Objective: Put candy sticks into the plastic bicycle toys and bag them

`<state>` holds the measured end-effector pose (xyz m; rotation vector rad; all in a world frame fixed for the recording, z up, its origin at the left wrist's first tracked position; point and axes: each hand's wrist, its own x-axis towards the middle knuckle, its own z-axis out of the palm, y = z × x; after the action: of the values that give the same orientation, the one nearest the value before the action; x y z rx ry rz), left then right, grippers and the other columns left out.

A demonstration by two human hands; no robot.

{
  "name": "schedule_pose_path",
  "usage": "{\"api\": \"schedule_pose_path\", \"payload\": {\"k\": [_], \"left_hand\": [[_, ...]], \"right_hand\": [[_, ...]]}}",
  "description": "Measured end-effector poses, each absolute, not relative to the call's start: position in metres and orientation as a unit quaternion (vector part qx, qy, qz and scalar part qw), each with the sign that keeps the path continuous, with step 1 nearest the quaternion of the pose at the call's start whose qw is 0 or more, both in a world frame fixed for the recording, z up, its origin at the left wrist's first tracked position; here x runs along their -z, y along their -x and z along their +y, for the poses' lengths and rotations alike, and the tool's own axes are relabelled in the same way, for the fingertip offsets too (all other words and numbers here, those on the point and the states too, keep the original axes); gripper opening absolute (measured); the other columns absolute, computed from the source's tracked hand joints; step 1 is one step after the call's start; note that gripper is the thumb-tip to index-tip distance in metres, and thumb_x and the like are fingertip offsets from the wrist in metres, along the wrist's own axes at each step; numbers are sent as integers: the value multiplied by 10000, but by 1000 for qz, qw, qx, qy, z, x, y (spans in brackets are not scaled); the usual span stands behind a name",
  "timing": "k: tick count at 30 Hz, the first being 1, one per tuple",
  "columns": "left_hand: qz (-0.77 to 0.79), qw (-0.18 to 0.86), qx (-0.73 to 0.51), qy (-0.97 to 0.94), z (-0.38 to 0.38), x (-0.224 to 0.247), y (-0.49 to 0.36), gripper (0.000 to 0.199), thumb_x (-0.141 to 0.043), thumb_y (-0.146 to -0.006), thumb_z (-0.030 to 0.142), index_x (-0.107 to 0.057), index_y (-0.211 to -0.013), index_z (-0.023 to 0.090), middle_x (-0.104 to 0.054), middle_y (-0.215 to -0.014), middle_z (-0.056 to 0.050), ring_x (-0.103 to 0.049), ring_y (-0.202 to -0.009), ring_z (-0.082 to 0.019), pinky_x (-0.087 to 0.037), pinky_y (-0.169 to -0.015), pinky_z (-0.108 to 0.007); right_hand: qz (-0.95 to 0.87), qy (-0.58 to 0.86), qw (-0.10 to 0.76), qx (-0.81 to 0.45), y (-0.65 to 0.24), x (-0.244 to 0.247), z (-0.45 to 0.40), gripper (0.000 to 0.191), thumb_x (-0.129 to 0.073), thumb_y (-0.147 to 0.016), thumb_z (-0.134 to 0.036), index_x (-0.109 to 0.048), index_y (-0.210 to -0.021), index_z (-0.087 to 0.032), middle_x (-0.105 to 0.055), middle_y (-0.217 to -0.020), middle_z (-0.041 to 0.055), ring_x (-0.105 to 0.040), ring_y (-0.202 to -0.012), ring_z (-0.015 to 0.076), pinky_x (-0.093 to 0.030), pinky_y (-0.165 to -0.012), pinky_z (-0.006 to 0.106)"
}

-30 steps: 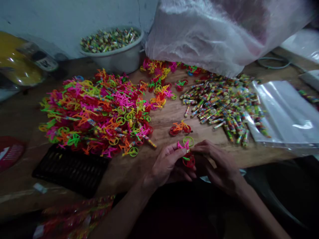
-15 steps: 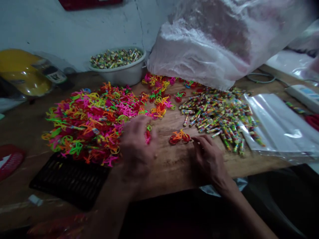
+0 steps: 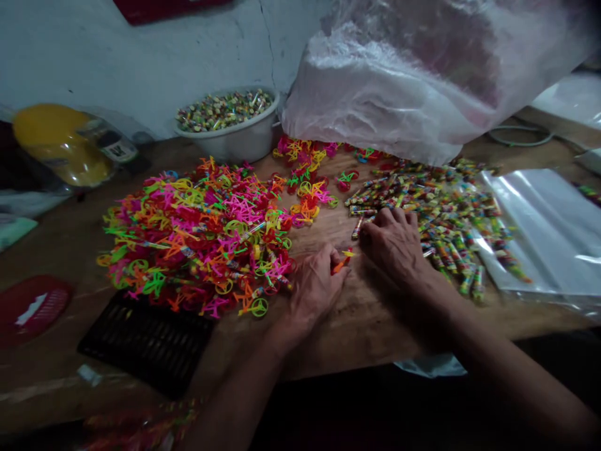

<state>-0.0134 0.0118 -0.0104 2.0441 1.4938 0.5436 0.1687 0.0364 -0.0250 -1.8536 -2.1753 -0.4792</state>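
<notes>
- Toy bike (image 3: 340, 264), x1, orange with a yellow part showing: in the left hand, over the bare middle of the table (image 3: 375, 341). Rest of it hidden by the fingers.
- Left hand (image 3: 315, 285), x1: fingers curled, pinching that bike. Can't tell if the bike touches the wood.
- Right hand (image 3: 394, 241), x1: fingers bent down at the left edge of the tube pile (image 3: 453, 216). Fingertips hidden, so can't tell if they pinch anything.
- Loose tube (image 3: 357, 228), x1: just beside the right fingers, patterned wrap.
- Tube pile: x1, too many to count, right of the hands.
- Big bike pile (image 3: 197, 232): x1, left of the left hand, pink, orange, yellow, green, red; tangled, uncountable.
- Smaller bike clusters: x2, one mid-table (image 3: 310, 199), one behind it near the basin (image 3: 303, 153).
- Green-and-red bike (image 3: 346, 180): x1, apart, right of the mid cluster.
- Basin (image 3: 239, 144): x1, grey, by the wall, heaped with more tubes.
- Bags: x2, one big cloudy bag (image 3: 399, 94) at the back, one flat clear bag (image 3: 549, 232) at right.
- Black tray (image 3: 145, 344): x1, slotted, front left.
- Red basket (image 3: 51, 307): x1, far left.
</notes>
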Motion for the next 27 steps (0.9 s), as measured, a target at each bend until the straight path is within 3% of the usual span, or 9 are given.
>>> {"api": "schedule_pose_path", "payload": {"k": [2,5,9,12,17,23,27], "left_hand": [[566,391,-250,-681,14,15,16,167,-650,-774,292,-533,-826,186,-618,-734,11,-556,-625,-118,-407,-556,-227],[501,614,-323,-518,17,18,21,231,-628,-800,311,-536,-950,161,-663,-834,-33,-544,-552,-85,-374,-438,-178],[378,787,-344,-345,12,14,31,203,-633,-810,243,-597,-947,97,-670,-963,-102,-612,-637,-95,-497,-534,-197],[343,831,-357,-254,7,12,34,96,-598,-826,165,-610,-899,105,-676,-904,-75,-646,-677,-123,-560,-631,-265],[360,839,-355,-199,-1,12,33,76,-577,-833,144,-628,-869,101,-686,-782,-63,-666,-664,-155,-567,-617,-284],[366,837,-352,-206,-5,11,31,92,-626,-802,165,-638,-851,88,-686,-781,-72,-669,-671,-165,-571,-615,-298],[373,832,-342,-228,-7,14,29,130,-637,-802,180,-645,-905,103,-688,-768,-60,-668,-664,-165,-578,-625,-320]], "right_hand": [[-759,613,150,160,-170,22,37,154,-520,-847,-256,-662,-877,-204,-579,-998,107,-444,-978,287,-318,-800,414],[-784,556,251,114,-167,11,21,169,-505,-881,-224,-616,-1006,-193,-609,-1083,91,-500,-1006,251,-374,-833,382],[-749,539,385,-13,-154,12,-20,211,-567,-873,-242,-588,-1077,-191,-665,-903,37,-597,-766,160,-453,-686,274],[-707,529,447,-141,-140,23,-44,202,-543,-886,-195,-627,-1068,-223,-676,-890,11,-612,-758,130,-470,-679,239],[-613,555,490,-276,-122,31,-53,202,-504,-909,-251,-654,-1039,-215,-666,-895,21,-614,-796,138,-489,-721,263],[-516,615,530,-274,-119,26,-53,194,-553,-877,-324,-659,-986,-204,-657,-830,20,-602,-725,140,-503,-670,270],[-529,601,520,-297,-122,32,-54,212,-545,-884,-321,-658,-1032,-218,-668,-894,30,-625,-788,153,-509,-736,299]]}}
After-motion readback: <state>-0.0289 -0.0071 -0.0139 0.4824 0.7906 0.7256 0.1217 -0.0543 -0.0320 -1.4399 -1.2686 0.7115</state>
